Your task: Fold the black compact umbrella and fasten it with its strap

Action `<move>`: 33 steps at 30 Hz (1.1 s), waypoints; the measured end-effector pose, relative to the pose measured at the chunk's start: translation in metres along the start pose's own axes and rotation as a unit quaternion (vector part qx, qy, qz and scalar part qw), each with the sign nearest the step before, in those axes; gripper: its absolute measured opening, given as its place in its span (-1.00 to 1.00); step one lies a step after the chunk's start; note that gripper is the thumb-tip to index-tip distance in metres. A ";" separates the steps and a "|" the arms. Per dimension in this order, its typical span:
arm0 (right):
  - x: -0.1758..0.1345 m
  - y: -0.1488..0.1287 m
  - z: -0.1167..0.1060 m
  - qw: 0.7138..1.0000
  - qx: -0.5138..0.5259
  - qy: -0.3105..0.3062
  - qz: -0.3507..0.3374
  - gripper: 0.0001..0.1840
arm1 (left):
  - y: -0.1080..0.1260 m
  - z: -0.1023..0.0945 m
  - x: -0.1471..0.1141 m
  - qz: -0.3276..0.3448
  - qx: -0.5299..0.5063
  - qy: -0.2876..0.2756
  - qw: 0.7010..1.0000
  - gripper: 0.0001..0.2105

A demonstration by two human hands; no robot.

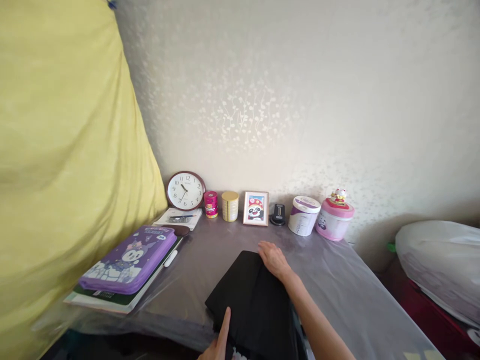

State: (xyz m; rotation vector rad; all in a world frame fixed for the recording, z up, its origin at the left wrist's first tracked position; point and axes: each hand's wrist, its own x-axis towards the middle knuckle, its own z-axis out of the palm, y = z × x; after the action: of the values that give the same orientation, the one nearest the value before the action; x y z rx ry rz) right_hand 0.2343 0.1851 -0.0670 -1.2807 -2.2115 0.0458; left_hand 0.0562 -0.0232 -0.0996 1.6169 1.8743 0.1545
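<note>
Black cloth [258, 300], under right fingers [267, 249] laid flat, and left fingers [224, 327], index straight | left grip: I can't tell | risk: my pressing unevenly could skew it

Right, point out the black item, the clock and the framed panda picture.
Black item [257, 302]: head view, on its broad upper surface.
Clock [186, 191]: head view, on its dial.
Framed panda picture [256, 208]: head view, on the print.

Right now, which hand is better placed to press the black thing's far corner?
Probably the right hand: it rests at the far corner of the black thing, while the left hand is down at its nearer left side.
</note>
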 end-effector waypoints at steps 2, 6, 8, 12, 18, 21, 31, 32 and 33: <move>-0.017 0.012 -0.019 0.998 0.013 0.047 0.046 -0.68 | 0.002 -0.002 -0.004 0.002 0.018 -0.002 1.000 -0.28; -0.079 0.011 -0.055 0.978 0.068 0.110 0.166 -0.63 | 0.003 0.004 -0.005 0.015 0.029 0.012 0.999 -0.27; -0.111 -0.003 -0.063 0.963 0.089 0.084 0.240 -0.58 | 0.004 0.008 -0.004 0.013 0.026 0.014 0.999 -0.29; -0.154 -0.036 -0.056 0.947 0.075 0.013 0.312 -0.51 | 0.007 0.013 -0.003 -0.001 0.024 0.027 0.999 -0.28; -0.162 -0.053 -0.038 0.942 0.040 -0.029 0.331 -0.65 | 0.011 0.014 -0.006 0.004 0.035 0.037 0.999 -0.32; -0.156 -0.051 -0.037 0.950 0.027 -0.005 0.311 -0.74 | 0.010 0.014 -0.007 0.005 0.043 0.047 0.998 -0.32; -0.114 -0.066 -0.040 0.896 0.336 0.045 0.286 -0.60 | 0.009 0.012 -0.004 0.010 0.035 0.038 0.999 -0.26; -0.110 -0.070 -0.039 0.884 0.370 0.047 0.280 -0.59 | 0.009 0.012 -0.004 0.010 0.035 0.040 0.999 -0.26; -0.105 -0.075 -0.038 0.873 0.400 0.046 0.276 -0.59 | 0.008 0.012 -0.004 0.012 0.034 0.044 0.998 -0.26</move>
State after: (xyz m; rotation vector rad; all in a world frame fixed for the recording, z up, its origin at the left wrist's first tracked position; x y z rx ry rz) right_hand 0.2335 0.0508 -0.0614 -1.3009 -1.3944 0.9870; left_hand 0.0697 -0.0286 -0.1039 1.7035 1.9464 0.1745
